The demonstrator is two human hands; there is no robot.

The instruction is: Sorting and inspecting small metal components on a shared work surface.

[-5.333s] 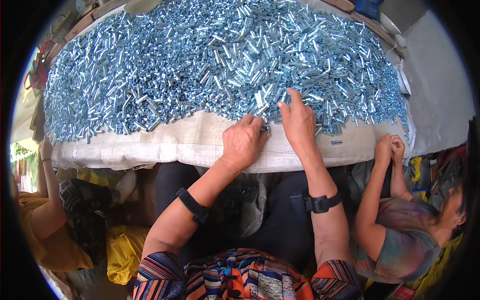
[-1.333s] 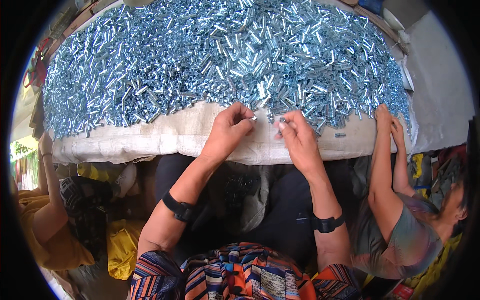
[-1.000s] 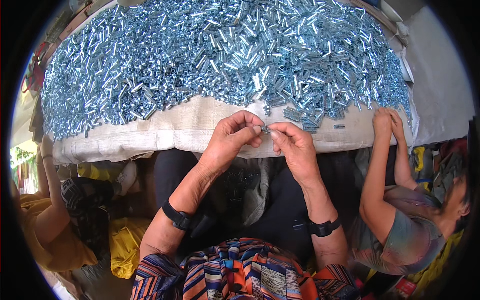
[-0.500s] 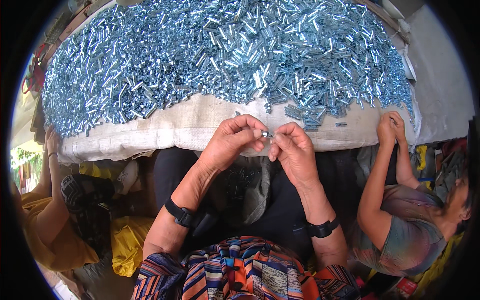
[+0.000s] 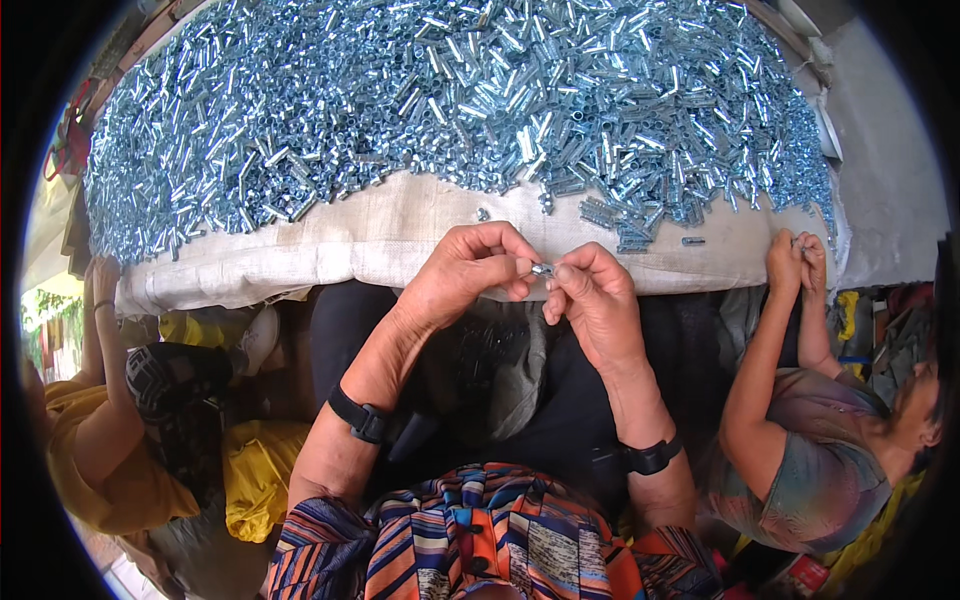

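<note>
Between my hands, just in front of the table's near edge, is a small shiny metal sleeve (image 5: pixel 541 269). My left hand (image 5: pixel 468 272) pinches its left end between thumb and forefinger, the other fingers curled. At its right end my right hand (image 5: pixel 600 300) is closed, thumb and forefinger pressed together; whether a second small part is in those fingertips is hidden. Beyond my hands, a wide heap of silver-blue metal sleeves (image 5: pixel 400 110) covers most of the table. Two stray pieces lie nearer: a short one (image 5: pixel 482 214) and a slotted sleeve (image 5: pixel 693 241).
A pale woven cloth (image 5: pixel 340 240) covers the table's front strip. At the right, a co-worker's hands (image 5: pixel 797 262) hold a small piece at the table edge. Another person's arm (image 5: pixel 105 310) reaches the table at the left. Grey cloth (image 5: pixel 520 385) hangs over my lap.
My hands stay at the same sleeve, which now shows slightly more between the fingertips. The right hand has shifted slightly rightward. The right co-worker's hands have moved a little apart.
</note>
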